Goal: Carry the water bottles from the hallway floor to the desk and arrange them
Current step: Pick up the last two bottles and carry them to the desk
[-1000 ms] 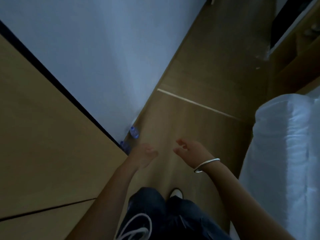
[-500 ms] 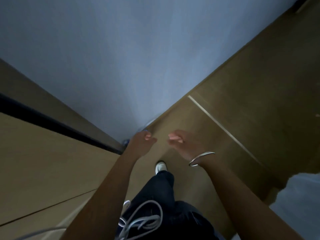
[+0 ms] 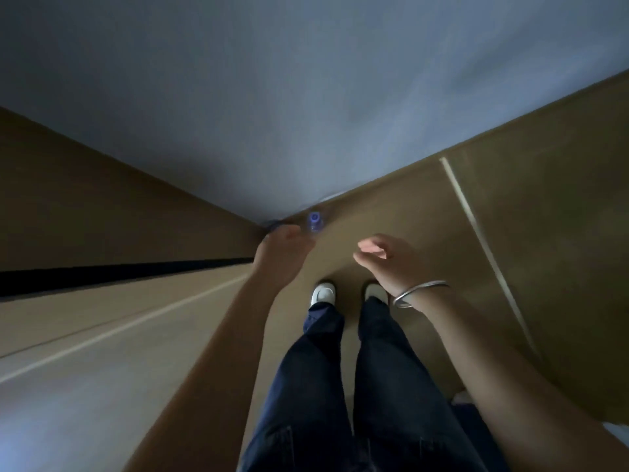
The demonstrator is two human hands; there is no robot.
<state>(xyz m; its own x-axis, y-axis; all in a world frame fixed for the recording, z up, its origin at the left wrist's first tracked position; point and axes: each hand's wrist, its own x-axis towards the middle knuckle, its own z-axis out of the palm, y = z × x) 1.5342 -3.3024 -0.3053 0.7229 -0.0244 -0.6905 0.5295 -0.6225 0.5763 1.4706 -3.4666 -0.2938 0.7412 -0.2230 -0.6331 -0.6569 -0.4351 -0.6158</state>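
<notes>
Neither grip had hold of anything: the left hand (image 3: 284, 255) reached down toward the corner with its fingers loosely curled and empty, and the right hand (image 3: 383, 258) hovered beside it, fingers relaxed and half open, a bangle (image 3: 418, 292) on the wrist. One water bottle (image 3: 313, 222) stood upright on the hallway floor (image 3: 544, 233) at the foot of the wall (image 3: 306, 97), just above centre of the frame, close past the left fingertips; a second dark shape beside it was mostly hidden by that hand. Seen from above it showed a bluish cap and shoulder. I judged it small, probably full, so fairly light but smooth and slightly yielding, best taken round the body below the shoulder. No label or writing could be read in the dim, blurred view.
</notes>
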